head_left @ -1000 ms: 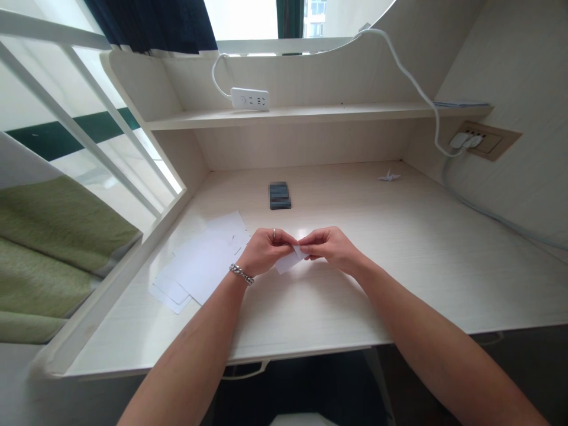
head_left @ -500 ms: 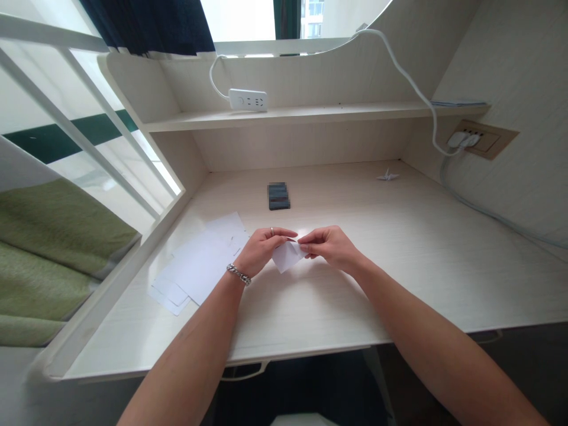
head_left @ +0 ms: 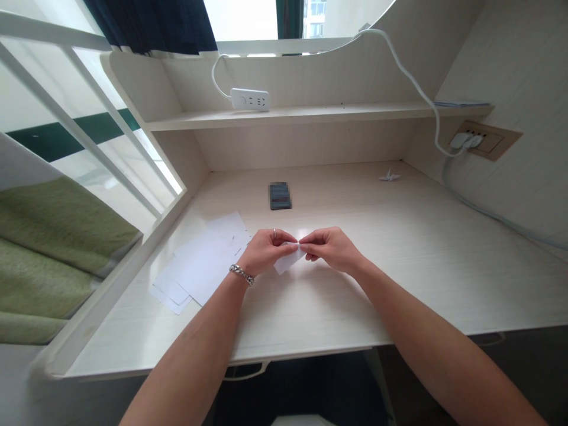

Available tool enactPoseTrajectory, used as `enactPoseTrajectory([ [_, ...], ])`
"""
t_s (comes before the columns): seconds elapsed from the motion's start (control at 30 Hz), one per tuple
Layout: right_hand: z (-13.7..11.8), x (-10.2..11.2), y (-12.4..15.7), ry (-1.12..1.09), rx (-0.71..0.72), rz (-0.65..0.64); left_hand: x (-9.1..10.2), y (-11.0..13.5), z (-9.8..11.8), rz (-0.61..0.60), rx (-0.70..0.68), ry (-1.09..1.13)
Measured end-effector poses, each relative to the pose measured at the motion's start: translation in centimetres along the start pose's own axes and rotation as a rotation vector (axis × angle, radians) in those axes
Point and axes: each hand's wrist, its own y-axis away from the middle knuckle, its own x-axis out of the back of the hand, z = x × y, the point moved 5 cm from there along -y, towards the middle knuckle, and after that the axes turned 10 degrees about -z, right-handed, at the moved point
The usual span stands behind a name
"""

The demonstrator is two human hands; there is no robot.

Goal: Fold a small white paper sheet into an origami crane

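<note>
A small folded piece of white paper [head_left: 287, 262] is held just above the desk between my two hands. My left hand [head_left: 267, 247], with a ring and a chain bracelet, pinches its upper edge between thumb and forefinger. From the other side, my right hand [head_left: 328, 245] pinches the paper's right corner. The fingertips of both hands nearly meet there. Part of the paper is hidden behind my left thumb, so its full folded shape does not show.
White paper sheets [head_left: 208, 254] lie on the desk [head_left: 310, 319] at left. Behind my hands is a dark pixelated rectangular object [head_left: 280, 196]. A folded paper crane [head_left: 389, 176] stands at the back right. A power strip [head_left: 249, 100] rests on the shelf; a white cable [head_left: 412, 83] runs to the wall socket [head_left: 492, 141].
My left thumb has come across the paper's upper edge toward my right fingertips, covering more of it. Less of the paper's face shows now. The view has shifted slightly.
</note>
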Motion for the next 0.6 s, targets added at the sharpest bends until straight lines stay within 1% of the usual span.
enactPoseTrajectory([
  [0.1,-0.13,0.00,0.07,-0.014,0.023,-0.005,-0.11,0.03,0.03,-0.006,0.000,0.023],
  [0.23,-0.18,0.26,0.00,-0.091,0.074,0.058,0.16,0.04,-0.03,0.017,0.000,0.157],
  [0.3,-0.19,0.36,-0.07,-0.101,0.096,0.083,0.17,0.01,-0.05,0.010,0.000,0.178],
  [0.43,-0.25,0.42,-0.12,-0.095,0.116,0.089,-0.01,-0.04,0.00,0.008,0.005,0.102],
  [0.6,-0.34,0.50,0.01,-0.086,0.104,0.081,0.02,-0.06,-0.03,0.021,-0.012,0.006],
])
